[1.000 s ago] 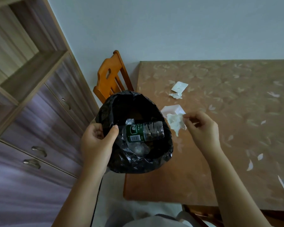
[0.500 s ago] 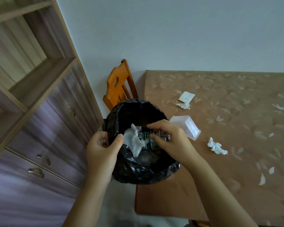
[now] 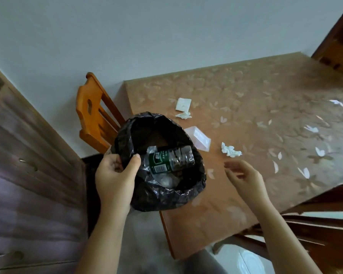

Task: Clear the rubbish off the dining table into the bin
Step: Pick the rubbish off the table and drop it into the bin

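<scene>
A black bin bag (image 3: 166,196) hangs open beside the dining table (image 3: 246,190), and my left hand (image 3: 117,175) grips its near-left rim. Inside it lie a crushed plastic bottle (image 3: 170,158) with a green label and some white tissue. My right hand (image 3: 244,175) hovers empty over the table just right of the bag, fingers apart and blurred. On the table rest a crumpled tissue (image 3: 230,150), a clear plastic box (image 3: 200,137) partly behind the bag, a folded white napkin (image 3: 183,104) and a small tissue scrap (image 3: 183,115).
An orange wooden chair (image 3: 93,113) stands at the table's far-left corner against the wall. A wooden drawer cabinet (image 3: 28,175) fills the left side. Another dark chair (image 3: 315,224) sits at the table's near-right edge.
My right hand has dropped the tissue into the bag and drawn back out to the right over the table. The left hand still holds the bag's rim.
</scene>
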`<state>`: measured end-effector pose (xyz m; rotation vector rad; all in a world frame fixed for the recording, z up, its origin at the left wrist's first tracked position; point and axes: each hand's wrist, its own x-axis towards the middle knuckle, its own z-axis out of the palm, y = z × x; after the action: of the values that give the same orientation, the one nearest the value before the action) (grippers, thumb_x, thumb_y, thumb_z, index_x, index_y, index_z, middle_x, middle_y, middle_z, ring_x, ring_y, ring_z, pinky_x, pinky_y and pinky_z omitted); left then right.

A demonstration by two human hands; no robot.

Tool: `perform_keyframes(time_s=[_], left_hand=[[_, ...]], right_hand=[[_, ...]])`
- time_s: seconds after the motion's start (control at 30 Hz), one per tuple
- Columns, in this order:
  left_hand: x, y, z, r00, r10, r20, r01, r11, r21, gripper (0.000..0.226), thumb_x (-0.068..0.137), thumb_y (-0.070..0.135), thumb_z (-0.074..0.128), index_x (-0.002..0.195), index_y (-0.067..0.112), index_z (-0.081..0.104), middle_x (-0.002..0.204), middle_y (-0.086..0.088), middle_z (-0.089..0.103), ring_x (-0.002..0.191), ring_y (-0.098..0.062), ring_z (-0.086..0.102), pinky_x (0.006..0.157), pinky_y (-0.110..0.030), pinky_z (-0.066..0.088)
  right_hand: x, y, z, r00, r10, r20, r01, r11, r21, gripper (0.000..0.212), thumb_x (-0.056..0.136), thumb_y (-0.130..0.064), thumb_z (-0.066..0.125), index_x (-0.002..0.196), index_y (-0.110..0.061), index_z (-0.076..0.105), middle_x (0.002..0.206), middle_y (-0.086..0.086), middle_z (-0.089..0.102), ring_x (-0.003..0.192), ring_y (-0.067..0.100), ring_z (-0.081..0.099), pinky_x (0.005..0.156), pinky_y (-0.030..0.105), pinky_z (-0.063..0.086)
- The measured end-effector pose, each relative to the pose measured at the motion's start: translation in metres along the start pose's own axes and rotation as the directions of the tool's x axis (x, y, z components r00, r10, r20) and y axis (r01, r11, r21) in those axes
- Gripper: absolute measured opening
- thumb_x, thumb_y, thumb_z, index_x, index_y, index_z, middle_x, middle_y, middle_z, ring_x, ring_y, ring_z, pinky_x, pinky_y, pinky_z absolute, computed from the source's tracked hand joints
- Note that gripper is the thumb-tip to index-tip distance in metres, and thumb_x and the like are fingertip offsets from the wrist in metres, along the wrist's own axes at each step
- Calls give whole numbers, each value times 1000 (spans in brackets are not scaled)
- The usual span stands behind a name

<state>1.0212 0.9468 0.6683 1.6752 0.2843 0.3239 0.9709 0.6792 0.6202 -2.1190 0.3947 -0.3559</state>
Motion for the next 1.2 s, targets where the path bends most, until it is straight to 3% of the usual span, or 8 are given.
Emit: perform_keyframes(time_s=[0.1,0.2,0.3,0.4,0.57,0.8,1.0,1.2], left_hand=[[3,1,17,1000,27,9,-27,999,44,30,58,49,67,72,24,58,74,-1,66,72,-22,65,69,-48,55],[5,6,34,999,54,6,-54,998,44,30,56,50,68,74,27,58,75,2,66,72,-20,65,71,-47,56],[10,15,54,997,70,-27,-69,996,52,25,58,49,68,69,29,57,71,7,64,69,-15,63,70,-44,55],[16,22,78,995,83,-55,-79,994,76,27,59,50,68,70,27,56,71,5,62,70,-20,63,69,-45,55],[16,25,109,988,125,-95,-118,990,70,16,63,46,67,64,34,55,57,18,57,55,-3,52,55,-28,45],[20,25,120,975,129,-180,-120,991,63,11,64,45,68,61,44,57,56,24,58,53,3,52,49,-16,44],[27,22,119,968,115,-224,-101,992,71,10,62,45,69,61,42,59,56,22,59,56,-1,53,52,-20,46],[27,21,111,964,61,-257,-43,996,76,13,59,48,68,59,42,57,55,21,56,57,-6,51,57,-31,45]], right_hand=[[8,21,-9,995,81,-64,-82,997,-10,20,79,-9,62,82,-29,61,85,-8,65,76,1,60,63,15,42],[29,42,-17,987,133,-86,-134,991,-7,16,79,-9,62,83,-25,62,88,-3,66,77,7,60,69,24,44],[57,60,-22,984,172,-40,-173,985,-19,14,79,-10,61,86,-21,63,94,0,67,79,12,60,75,30,46],[82,80,-23,981,190,30,-188,981,-51,15,79,-12,61,91,-21,64,97,-2,66,81,11,59,69,24,42],[121,112,-17,972,203,115,-191,976,-107,23,78,-16,61,101,-16,62,99,-1,62,86,14,58,72,28,40],[160,144,5,964,161,214,-124,977,-175,23,76,-16,62,99,-18,60,93,1,55,90,21,52,70,31,35],[172,162,24,937,175,301,-105,966,-237,32,75,-18,68,106,-17,61,94,5,51,94,28,51,75,36,42],[168,170,35,936,244,256,-184,954,-238,19,78,-21,65,97,-21,63,90,2,50,84,21,52,70,31,39]])
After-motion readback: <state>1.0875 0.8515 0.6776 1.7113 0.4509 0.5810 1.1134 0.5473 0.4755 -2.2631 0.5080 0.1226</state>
